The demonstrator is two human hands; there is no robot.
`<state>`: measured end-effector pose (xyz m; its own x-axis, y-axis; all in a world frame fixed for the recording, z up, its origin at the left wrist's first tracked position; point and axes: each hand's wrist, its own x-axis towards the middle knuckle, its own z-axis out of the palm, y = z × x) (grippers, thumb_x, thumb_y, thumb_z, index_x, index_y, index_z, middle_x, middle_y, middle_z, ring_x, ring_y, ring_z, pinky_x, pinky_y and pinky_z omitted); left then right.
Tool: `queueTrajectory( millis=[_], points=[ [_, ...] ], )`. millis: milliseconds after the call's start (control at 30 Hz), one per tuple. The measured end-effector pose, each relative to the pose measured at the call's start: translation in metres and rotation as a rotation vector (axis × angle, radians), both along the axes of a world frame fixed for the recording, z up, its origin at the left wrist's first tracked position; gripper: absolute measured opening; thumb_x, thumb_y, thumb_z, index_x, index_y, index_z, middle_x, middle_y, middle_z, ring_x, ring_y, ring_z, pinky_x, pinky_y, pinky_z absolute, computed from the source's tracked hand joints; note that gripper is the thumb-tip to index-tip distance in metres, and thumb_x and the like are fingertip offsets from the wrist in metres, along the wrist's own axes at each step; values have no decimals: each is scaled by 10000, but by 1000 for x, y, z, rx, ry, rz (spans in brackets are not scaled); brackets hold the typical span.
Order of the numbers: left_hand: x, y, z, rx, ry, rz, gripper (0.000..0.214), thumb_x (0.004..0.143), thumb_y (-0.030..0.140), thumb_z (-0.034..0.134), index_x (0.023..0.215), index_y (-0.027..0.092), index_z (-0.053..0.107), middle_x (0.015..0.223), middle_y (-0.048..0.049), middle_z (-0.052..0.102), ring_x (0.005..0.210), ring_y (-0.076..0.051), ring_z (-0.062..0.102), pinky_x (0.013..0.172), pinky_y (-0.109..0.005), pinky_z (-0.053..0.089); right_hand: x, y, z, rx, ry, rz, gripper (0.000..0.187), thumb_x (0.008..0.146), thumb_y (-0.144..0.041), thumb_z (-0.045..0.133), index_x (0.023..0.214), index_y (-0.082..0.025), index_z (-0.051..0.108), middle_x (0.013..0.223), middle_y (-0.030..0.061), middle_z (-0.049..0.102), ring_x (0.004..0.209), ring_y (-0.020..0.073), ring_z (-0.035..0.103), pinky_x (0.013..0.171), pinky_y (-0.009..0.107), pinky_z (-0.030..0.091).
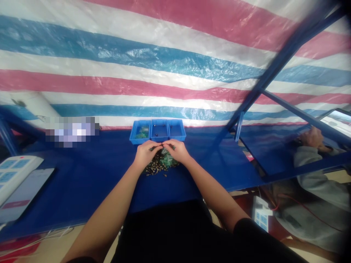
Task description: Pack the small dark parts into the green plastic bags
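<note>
My left hand (pixel 146 152) and my right hand (pixel 177 149) meet fingertip to fingertip just in front of the blue bins. Thumb and forefinger are pinched on each; a tiny dark thing may be between them, too small to make out. Beneath the hands lies a pile of small brass-and-dark metal pieces (pixel 156 167), and beside it, partly under my right hand, a heap of clear green pieces (pixel 166 159). Behind stand three joined blue bins: the left bin (pixel 134 136) holds greenish pieces, the middle bin (pixel 159 138) and right bin (pixel 178 137) a few dark bits.
A blue tabletop (pixel 90 182) carries a power strip (pixel 16 171) and a phone (pixel 30 193) at left. Blue metal frame bars (pixel 257 95) rise at right. Beyond them sits another person, hands (pixel 312 138) together. Striped sheeting (pixel 137 65) hangs behind.
</note>
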<state>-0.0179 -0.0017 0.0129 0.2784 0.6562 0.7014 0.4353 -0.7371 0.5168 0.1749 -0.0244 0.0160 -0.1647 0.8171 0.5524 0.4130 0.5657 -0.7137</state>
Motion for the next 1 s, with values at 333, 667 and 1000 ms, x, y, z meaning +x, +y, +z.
queueTrajectory(
  millis=[333,667,1000],
  points=[
    [1,-1,-2,20,82,-3,129,837,342,690,869,233,750,869,-23,749,778,-166,691,741,-291,559,2,1,1,-96,-62,-37,199,908,-328,572,893,-211,732,866,22,734,795,150,660,783,248,492],
    [0,-4,-1,-63,192,37,161,862,360,647,931,248,740,926,-19,748,842,-186,684,796,-318,533,1,2,-1,-107,-66,-107,250,902,-396,575,835,-210,728,824,16,727,739,148,644,724,244,468],
    [1,-7,6,-131,220,29,177,873,380,618,936,243,710,940,-21,739,862,-195,674,822,-337,502,2,0,3,-144,-30,-110,269,887,-420,586,806,-200,719,806,15,722,717,143,640,702,246,472]
  ],
)
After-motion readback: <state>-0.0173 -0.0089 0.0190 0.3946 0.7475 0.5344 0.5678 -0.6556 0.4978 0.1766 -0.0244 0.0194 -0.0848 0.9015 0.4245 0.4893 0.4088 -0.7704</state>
